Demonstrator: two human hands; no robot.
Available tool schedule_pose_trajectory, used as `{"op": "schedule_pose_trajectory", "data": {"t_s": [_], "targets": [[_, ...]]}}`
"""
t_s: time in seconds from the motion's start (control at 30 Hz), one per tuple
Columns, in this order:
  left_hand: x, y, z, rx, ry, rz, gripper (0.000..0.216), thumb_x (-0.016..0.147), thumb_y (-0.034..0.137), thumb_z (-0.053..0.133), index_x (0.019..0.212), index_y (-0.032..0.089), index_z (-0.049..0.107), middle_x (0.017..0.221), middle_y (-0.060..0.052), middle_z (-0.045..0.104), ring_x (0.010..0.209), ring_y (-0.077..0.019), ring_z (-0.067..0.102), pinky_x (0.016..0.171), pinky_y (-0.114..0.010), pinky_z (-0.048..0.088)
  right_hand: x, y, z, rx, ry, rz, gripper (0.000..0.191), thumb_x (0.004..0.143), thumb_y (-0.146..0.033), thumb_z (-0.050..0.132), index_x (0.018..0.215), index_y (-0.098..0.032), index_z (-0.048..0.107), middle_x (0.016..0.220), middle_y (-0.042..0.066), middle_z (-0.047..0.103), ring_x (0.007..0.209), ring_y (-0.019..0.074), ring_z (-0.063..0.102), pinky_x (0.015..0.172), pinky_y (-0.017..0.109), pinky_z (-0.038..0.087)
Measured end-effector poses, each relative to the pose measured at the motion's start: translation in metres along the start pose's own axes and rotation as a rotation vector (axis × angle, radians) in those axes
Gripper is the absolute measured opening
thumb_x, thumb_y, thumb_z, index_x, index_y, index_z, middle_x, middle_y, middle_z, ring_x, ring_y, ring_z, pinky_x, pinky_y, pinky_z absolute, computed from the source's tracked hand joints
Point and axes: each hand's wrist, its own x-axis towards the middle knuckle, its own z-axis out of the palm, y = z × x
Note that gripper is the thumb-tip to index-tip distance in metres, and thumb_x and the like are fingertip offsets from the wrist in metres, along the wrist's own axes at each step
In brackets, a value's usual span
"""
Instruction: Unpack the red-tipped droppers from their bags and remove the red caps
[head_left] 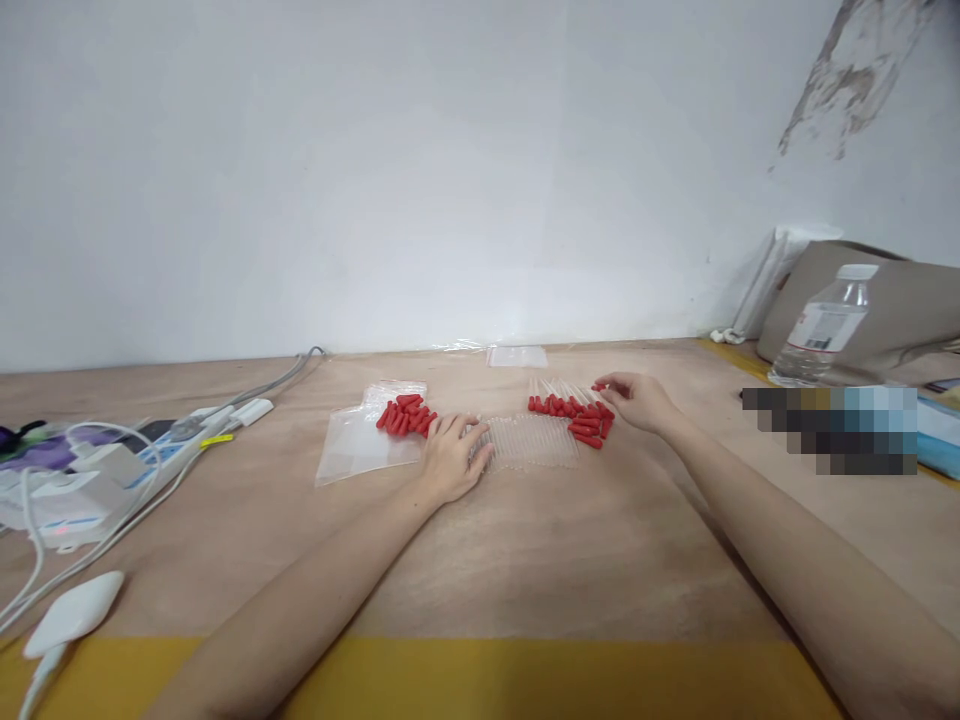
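Observation:
My left hand [452, 455] rests palm down on the wooden table, its fingers lying on the left end of a row of clear plastic tubes [532, 441]. Just beyond it a pile of red caps [406, 414] lies on a clear plastic bag [365, 442]. My right hand [637, 398] is at the far right of a second pile of red-capped tubes [574, 411], fingertips pinched on one red cap. Both forearms reach in from the near edge.
A power strip with white cables and plugs [112, 465] crowds the left side. A water bottle [819, 328] and a cardboard box [892, 300] stand at the right. Another small clear bag [517, 356] lies near the wall. Yellow tape [525, 680] edges the table front.

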Motion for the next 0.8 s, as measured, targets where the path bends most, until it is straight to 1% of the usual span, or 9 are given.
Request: {"op": "schedule_pose_trajectory", "data": {"t_s": [0.1, 0.2, 0.33, 0.43, 0.5, 0.57, 0.63, 0.7, 0.8], "targets": [[0.000, 0.001, -0.001, 0.022, 0.020, 0.001, 0.032, 0.084, 0.033, 0.043, 0.112, 0.019, 0.053, 0.107, -0.008, 0.055, 0.102, -0.0226, 0.046, 0.089, -0.041, 0.031, 0.001, -0.010, 0.006, 0.199, 0.174, 0.033, 0.026, 0.076, -0.025, 0.047, 0.096, -0.016, 0.060, 0.084, 0.006, 0.066, 0.069, 0.0137, 0.057, 0.066, 0.027, 0.045], [0.001, 0.000, -0.001, 0.059, 0.074, 0.005, 0.035, 0.087, 0.028, 0.038, 0.120, 0.018, 0.046, 0.116, -0.009, 0.053, 0.110, -0.0225, 0.043, 0.095, -0.042, 0.026, -0.006, -0.038, 0.019, 0.379, 0.217, -0.027, 0.025, 0.078, -0.027, 0.047, 0.096, -0.016, 0.059, 0.089, 0.007, 0.066, 0.075, 0.0147, 0.059, 0.068, 0.029, 0.047], [0.004, -0.005, -0.001, 0.130, 0.192, 0.021, 0.038, 0.088, 0.024, 0.036, 0.126, 0.017, 0.040, 0.129, -0.009, 0.045, 0.122, -0.0226, 0.035, 0.099, -0.041, 0.023, -0.029, -0.081, 0.040, 0.567, 0.004, -0.233, 0.023, 0.080, -0.029, 0.048, 0.096, -0.020, 0.061, 0.095, 0.005, 0.066, 0.086, 0.0154, 0.060, 0.077, 0.031, 0.047], [0.006, -0.007, -0.005, 0.152, 0.205, 0.100, 0.039, 0.087, 0.030, 0.041, 0.124, 0.019, 0.043, 0.130, -0.009, 0.044, 0.124, -0.0228, 0.033, 0.099, -0.038, 0.025, -0.045, -0.101, 0.051, 0.602, -0.111, -0.361, 0.024, 0.081, -0.029, 0.049, 0.100, -0.022, 0.062, 0.099, 0.004, 0.065, 0.094, 0.0157, 0.058, 0.084, 0.032, 0.045], [0.006, -0.006, -0.006, 0.140, 0.183, 0.153, 0.032, 0.087, 0.030, 0.043, 0.117, 0.021, 0.050, 0.120, -0.007, 0.054, 0.117, -0.0217, 0.042, 0.098, -0.039, 0.025, -0.051, -0.106, 0.052, 0.596, -0.173, -0.416, 0.025, 0.082, -0.029, 0.049, 0.102, -0.023, 0.061, 0.101, 0.004, 0.064, 0.095, 0.0155, 0.057, 0.085, 0.033, 0.044], [0.005, -0.006, -0.007, 0.130, 0.148, 0.176, 0.024, 0.088, 0.028, 0.042, 0.105, 0.023, 0.057, 0.099, -0.004, 0.064, 0.100, -0.0191, 0.054, 0.097, -0.041, 0.025, -0.055, -0.108, 0.049, 0.566, -0.231, -0.460, 0.027, 0.083, -0.031, 0.047, 0.105, -0.023, 0.059, 0.105, 0.004, 0.063, 0.096, 0.0157, 0.057, 0.085, 0.033, 0.044], [0.004, -0.006, -0.006, 0.145, 0.115, 0.178, 0.021, 0.088, 0.027, 0.041, 0.098, 0.024, 0.060, 0.082, -0.002, 0.066, 0.085, -0.0168, 0.058, 0.097, -0.044, 0.024, -0.058, -0.110, 0.046, 0.460, -0.235, -0.499, 0.030, 0.081, -0.035, 0.050, 0.109, -0.024, 0.057, 0.106, 0.004, 0.062, 0.097, 0.0172, 0.055, 0.085, 0.035, 0.042], [0.003, -0.006, -0.004, 0.171, 0.093, 0.186, 0.020, 0.088, 0.028, 0.042, 0.095, 0.025, 0.060, 0.076, -0.001, 0.065, 0.080, -0.0167, 0.057, 0.097, -0.047, 0.023, -0.061, -0.111, 0.046, 0.283, -0.152, -0.523, 0.033, 0.078, -0.040, 0.054, 0.107, -0.025, 0.057, 0.102, 0.004, 0.063, 0.095, 0.0195, 0.055, 0.087, 0.039, 0.038], [0.002, -0.004, -0.001, 0.164, 0.071, 0.225, 0.018, 0.087, 0.025, 0.044, 0.095, 0.026, 0.060, 0.074, -0.001, 0.065, 0.081, -0.0170, 0.056, 0.098, -0.050, 0.020, -0.064, -0.113, 0.055, 0.024, 0.021, -0.563, 0.028, 0.078, -0.042, 0.054, 0.099, -0.024, 0.061, 0.090, 0.005, 0.066, 0.088, 0.0209, 0.054, 0.087, 0.043, 0.032]]}}
